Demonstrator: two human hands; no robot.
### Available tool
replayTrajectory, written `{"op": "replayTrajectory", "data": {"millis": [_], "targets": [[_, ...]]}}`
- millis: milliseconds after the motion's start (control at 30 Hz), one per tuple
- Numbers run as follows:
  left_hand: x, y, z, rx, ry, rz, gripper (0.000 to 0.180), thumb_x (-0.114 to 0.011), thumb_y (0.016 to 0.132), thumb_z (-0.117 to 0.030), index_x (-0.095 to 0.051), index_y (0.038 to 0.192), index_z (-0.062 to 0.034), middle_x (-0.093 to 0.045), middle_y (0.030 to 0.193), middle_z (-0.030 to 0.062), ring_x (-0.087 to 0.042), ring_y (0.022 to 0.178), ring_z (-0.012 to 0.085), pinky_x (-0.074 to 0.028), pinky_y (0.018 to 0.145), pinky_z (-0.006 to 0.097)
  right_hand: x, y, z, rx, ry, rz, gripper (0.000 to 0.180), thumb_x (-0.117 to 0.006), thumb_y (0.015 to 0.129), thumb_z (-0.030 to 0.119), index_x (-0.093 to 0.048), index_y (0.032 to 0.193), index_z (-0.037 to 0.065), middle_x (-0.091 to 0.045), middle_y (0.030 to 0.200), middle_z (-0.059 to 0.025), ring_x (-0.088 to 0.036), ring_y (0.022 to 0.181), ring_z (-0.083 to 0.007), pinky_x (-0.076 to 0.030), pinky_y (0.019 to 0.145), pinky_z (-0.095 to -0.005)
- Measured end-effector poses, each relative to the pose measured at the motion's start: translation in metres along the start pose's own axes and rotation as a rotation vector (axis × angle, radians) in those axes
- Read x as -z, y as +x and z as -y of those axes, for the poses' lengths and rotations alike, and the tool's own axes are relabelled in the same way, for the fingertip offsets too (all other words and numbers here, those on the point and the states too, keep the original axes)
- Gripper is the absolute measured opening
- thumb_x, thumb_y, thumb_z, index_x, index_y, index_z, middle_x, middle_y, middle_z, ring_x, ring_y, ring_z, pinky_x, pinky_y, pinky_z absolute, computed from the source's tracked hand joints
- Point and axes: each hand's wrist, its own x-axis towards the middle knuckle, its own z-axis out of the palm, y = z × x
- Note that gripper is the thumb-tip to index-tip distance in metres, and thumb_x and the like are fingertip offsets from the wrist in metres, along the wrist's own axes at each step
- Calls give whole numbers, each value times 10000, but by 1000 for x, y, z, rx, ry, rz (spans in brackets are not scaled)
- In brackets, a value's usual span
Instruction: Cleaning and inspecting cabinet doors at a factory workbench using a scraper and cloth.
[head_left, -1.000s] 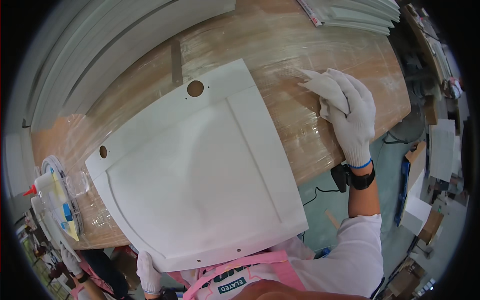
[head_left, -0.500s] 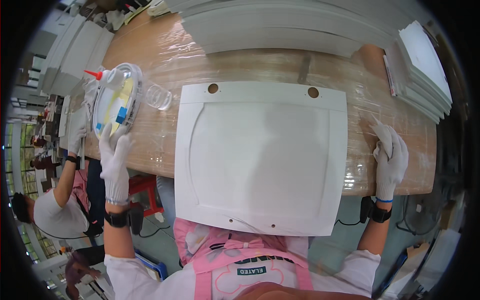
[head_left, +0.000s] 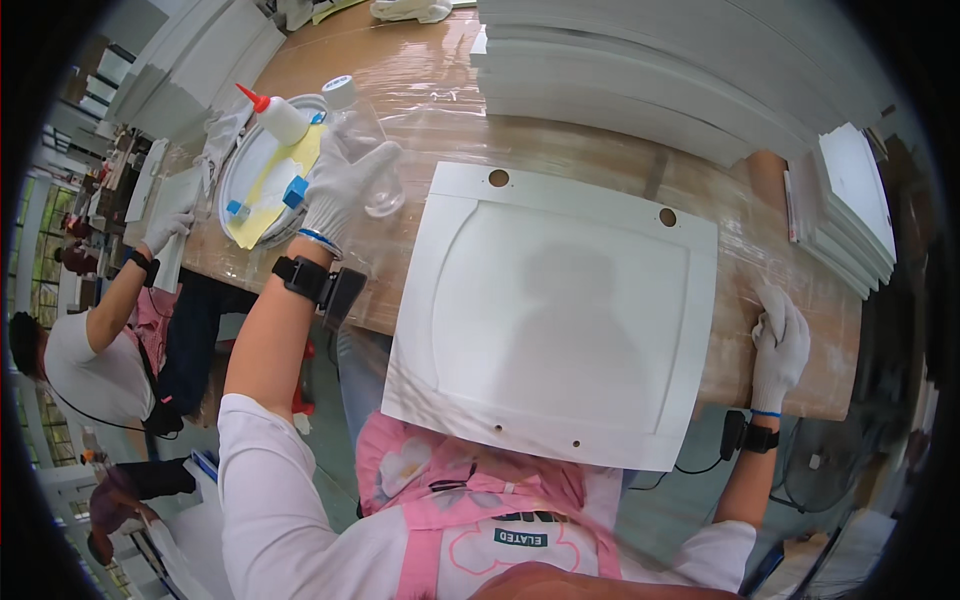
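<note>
Panel [head_left: 560,310] lies flat and unheld on the table [head_left: 440,130], its two large holes along the 12 o'clock edge and its 6 o'clock edge jutting out past the table, above the apron [head_left: 400,450]. The change is in the left hand [head_left: 342,190]: a second ago it was at the panel's near left corner, half a second ago at the near side of the tray [head_left: 232,180], and now it is out at the panel's 10 o'clock, in front of the clear bottle [head_left: 367,130]. Its thumb and fingers are spread apart; whether they touch the bottle I cannot tell. The bottle appears to stand upright, cap on top, between the tray and the panel.

The right hand [head_left: 785,345] has stayed at the panel's 3 o'clock, well apart from it, fingers together and, it seems, clamped on a white cloth [head_left: 768,297] over the table. The view has swung as well, so I cannot tell whether the panel itself shifted.

As I judge it, the work has moved off the panel to the bottle, with the cloth kept in hand. On the tray, also at 10 o'clock, the red-tipped bottle [head_left: 282,122], yellow sheet [head_left: 268,205] and blue block [head_left: 295,191] look untouched.
</note>
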Motion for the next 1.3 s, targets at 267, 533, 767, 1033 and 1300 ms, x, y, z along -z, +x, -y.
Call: {"op": "replayTrajectory", "data": {"millis": [267,533,767,1033,1300], "targets": [[42,-77,-60,-211,822,426,764,-748,782,-318,-386,1431,-136,-628,1025,200,-646,950,359,-528,823,454,1,-2,0,13,-75,-34,387,-564,859,45,-627,1240,51,-630,1196,-163,-580,1118,-333,-439,990,-403],[32,-83,-63,-379,1249,400,675,-688,828,-295,-402,1418,-136,-613,891,151,-642,787,338,-520,666,475,-1,-3,0,-4,-44,-20,385,-567,859,56,-631,1238,59,-631,1189,-156,-579,1120,-326,-437,993,-395],[18,-68,-76,-345,1300,393,561,-606,875,-203,-426,1394,-89,-642,931,186,-663,844,355,-534,700,481,-1,-4,-3,37,-34,-35,380,-570,862,56,-632,1237,64,-630,1212,-148,-574,1138,-324,-432,1006,-400],[18,-69,-72,-341,1260,348,614,-641,856,-230,-409,1411,-106,-636,952,188,-658,871,362,-534,726,477,0,-3,-3,19,-43,-44,371,-574,870,66,-627,1237,57,-631,1196,-155,-573,1135,-328,-431,1003,-401],[49,-129,-63,-282,1062,427,807,-768,743,-244,-378,1444,-153,-601,998,174,-622,916,368,-515,771,468,-7,-5,-22,56,-120,-39,380,-583,855,103,-631,1230,66,-639,1183,-161,-581,1111,-349,-440,986,-418]]}}
